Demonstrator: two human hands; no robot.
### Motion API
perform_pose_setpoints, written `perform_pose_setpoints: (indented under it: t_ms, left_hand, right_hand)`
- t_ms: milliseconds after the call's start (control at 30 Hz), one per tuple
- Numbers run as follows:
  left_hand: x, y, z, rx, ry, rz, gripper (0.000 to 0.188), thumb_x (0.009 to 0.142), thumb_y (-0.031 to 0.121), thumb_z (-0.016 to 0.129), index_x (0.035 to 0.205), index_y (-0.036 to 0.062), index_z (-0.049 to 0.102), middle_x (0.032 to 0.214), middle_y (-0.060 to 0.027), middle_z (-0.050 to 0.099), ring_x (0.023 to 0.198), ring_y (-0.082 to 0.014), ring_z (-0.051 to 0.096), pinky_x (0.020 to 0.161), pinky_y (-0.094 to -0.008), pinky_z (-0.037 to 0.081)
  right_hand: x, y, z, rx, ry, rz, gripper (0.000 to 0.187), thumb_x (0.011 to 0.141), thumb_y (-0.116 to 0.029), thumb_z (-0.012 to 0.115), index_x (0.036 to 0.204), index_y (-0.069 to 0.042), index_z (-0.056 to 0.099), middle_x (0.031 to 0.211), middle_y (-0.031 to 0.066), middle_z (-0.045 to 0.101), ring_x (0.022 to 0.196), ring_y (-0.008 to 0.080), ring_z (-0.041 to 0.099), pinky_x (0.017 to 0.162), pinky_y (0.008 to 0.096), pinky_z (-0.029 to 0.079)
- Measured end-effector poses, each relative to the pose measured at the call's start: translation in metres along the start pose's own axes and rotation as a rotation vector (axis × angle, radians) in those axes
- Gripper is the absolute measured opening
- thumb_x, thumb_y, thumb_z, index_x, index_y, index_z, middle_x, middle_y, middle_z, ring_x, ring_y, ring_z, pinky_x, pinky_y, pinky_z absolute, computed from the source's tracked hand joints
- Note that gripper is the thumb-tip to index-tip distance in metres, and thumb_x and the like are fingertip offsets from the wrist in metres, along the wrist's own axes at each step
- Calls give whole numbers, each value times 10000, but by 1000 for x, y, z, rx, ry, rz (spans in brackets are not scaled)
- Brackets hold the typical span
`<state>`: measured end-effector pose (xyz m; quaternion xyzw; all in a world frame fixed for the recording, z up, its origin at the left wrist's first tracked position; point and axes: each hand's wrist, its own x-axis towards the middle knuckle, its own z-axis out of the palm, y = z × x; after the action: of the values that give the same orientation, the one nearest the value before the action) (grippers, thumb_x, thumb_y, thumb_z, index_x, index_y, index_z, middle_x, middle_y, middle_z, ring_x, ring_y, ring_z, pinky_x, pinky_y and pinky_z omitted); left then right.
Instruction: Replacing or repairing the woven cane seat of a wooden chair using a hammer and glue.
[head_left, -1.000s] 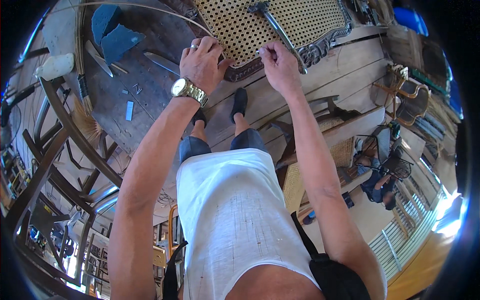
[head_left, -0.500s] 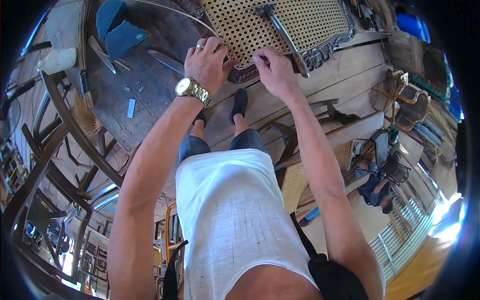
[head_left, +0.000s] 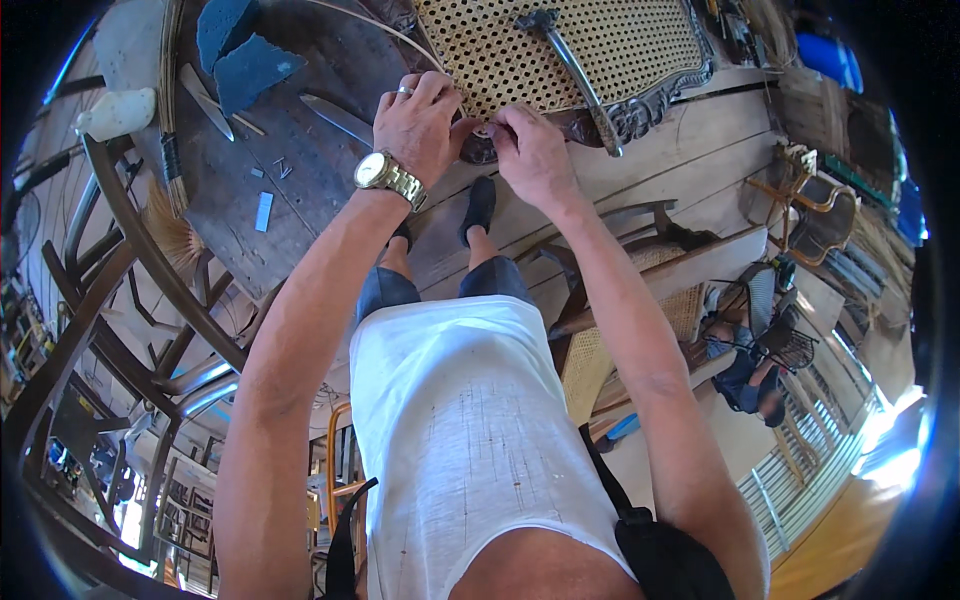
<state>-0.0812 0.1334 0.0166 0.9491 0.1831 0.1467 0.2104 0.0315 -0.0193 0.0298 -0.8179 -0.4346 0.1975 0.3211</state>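
Head view. A cane panel [head_left: 580, 50] in a dark carved frame [head_left: 640, 110] lies at the upper middle, ahead of the person, beside a dark worktable surface [head_left: 330, 50]. The left hand [head_left: 415, 130], which bears a ring and, at the wrist, a metal watch [head_left: 370, 170], rests at the near left corner of the frame; its fingers are bent, its thumb reaches toward the right hand [head_left: 532, 155], and whether it grips anything cannot be told. The right hand lies at the near edge of the frame, thumb and forefinger drawn narrowly together near the left thumb; what lies between them is too small to tell. A thin pale strip [head_left: 395, 33] curves across the table to the left fingers. A hammer [head_left: 575, 75] lies across the cane, its handle passing over the near edge. Left of the hands are a knife [head_left: 337, 117], blue-grey sheets [head_left: 258, 75], and a long brush [head_left: 170, 110].
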Motion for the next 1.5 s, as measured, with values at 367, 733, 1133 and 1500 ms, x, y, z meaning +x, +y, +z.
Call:
perform_pose_setpoints:
  t_ms: [367, 733, 1133, 1500]
  left_hand:
    - [-1, -1, 2, -18, 10, -2, 330, 773, 300, 835, 1039, 129, 742, 1134, 2, 633, 1069, -237, 614, 852, -412, 494]
    - [-2, -2, 2, -18, 15, 4, 338, 778, 314, 843, 1048, 136, 743, 1138, 0, 631, 1055, -234, 616, 850, -408, 497]
    - [-2, -4, 3, -15, 31, 22, 337, 779, 302, 835, 1052, 130, 735, 1147, -4, 634, 1050, -243, 617, 840, -410, 494]
    - [-3, -4, 3, -26, 23, 20, 337, 764, 286, 840, 1044, 129, 736, 1152, -5, 632, 1066, -241, 610, 841, -408, 501]
  right_hand:
    - [-11, 3, 16, 37, 121, 80, 93, 891, -23, 661, 981, -10, 641, 948, 178, 657, 919, 401, 649, 789, 482, 524]
    - [-5, 7, 10, 37, 172, 112, 151, 936, -153, 731, 984, -14, 697, 895, 148, 689, 763, 298, 683, 698, 396, 539]
    - [-1, 3, 13, 48, 113, 119, 94, 886, -85, 704, 950, -19, 683, 919, 163, 682, 876, 384, 673, 772, 457, 538]
    - [-3, 6, 15, -12, 106, 91, 131, 934, -117, 708, 998, -6, 681, 952, 160, 688, 859, 363, 691, 746, 417, 549]
